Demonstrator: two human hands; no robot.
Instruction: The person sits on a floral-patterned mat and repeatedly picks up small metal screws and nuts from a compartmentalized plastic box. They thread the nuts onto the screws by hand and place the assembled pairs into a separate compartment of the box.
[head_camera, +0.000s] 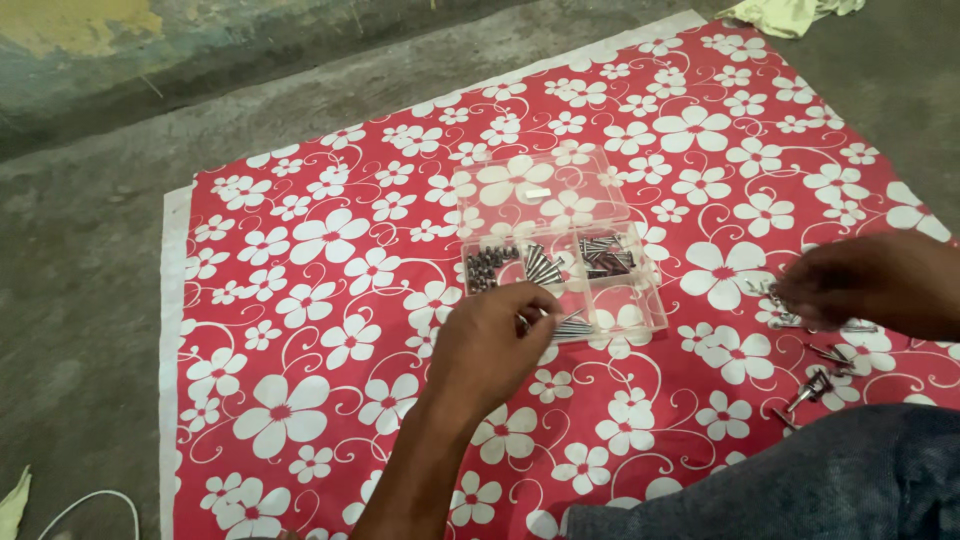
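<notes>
left hand (490, 340) pinches 1 screw (572, 322) over the clear organizer box (560, 255) on the floral cloth (330, 300), so drop it low into its compartment, while right hand (865, 283) curls over the loose screws (825, 355), grip hidden.

Dim, even light; soft shadows, slight blur throughout.
</notes>
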